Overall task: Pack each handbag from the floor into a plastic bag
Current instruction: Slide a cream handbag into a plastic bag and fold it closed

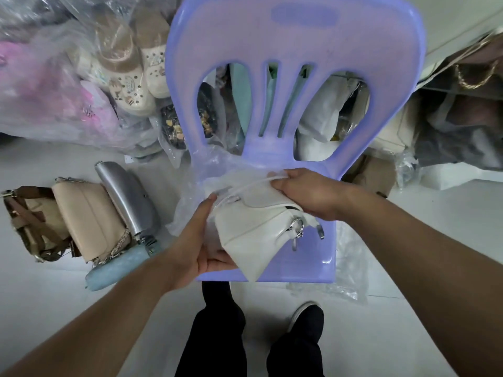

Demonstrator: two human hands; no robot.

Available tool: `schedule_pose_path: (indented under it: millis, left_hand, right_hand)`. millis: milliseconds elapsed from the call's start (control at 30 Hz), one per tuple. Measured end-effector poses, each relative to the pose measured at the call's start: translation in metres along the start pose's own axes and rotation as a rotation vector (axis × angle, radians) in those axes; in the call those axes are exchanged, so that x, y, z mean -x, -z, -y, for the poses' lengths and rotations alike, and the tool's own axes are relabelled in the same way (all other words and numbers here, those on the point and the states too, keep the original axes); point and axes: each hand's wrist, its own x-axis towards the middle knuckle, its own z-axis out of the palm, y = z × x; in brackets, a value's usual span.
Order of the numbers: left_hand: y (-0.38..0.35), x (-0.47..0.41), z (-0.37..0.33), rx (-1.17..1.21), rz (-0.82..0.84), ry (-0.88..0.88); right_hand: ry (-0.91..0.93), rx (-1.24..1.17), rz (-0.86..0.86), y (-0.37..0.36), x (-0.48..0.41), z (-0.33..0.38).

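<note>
Over the purple chair [302, 263] seat, the left grip [200, 240] cups the white handbag [253, 235] from beneath and the right grip [307, 194] curls over its far end, at the clear plastic bag [215, 167] just beyond both grips, with other handbags [89, 219] on the floor left of the left grip.

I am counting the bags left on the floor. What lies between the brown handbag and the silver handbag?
In the head view, a beige handbag with a chain lies between the brown handbag and the silver handbag.
</note>
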Motion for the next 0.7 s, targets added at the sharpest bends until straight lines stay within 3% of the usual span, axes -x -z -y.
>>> schedule_pose_path:
  millis: [200,367,567,700]
  left_hand:
    - [-0.002,0.005,-0.025,-0.106,-0.029,-0.087]
    - [-0.014,0.009,-0.034,-0.065,-0.141,-0.285]
    - [-0.029,0.022,-0.052,-0.031,-0.245,-0.473]
    - [-0.038,0.03,-0.064,-0.12,-0.36,-0.536]
  right_hand:
    - [-0.04,-0.117,0.054,0.024,0.018,0.015]
    - [0.046,-0.058,-0.051,0.028,0.026,0.029]
    - [0.243,-0.027,-0.407,0.036,0.025,0.031]
    - [0.247,-0.058,-0.607,0.041,0.027,0.023]
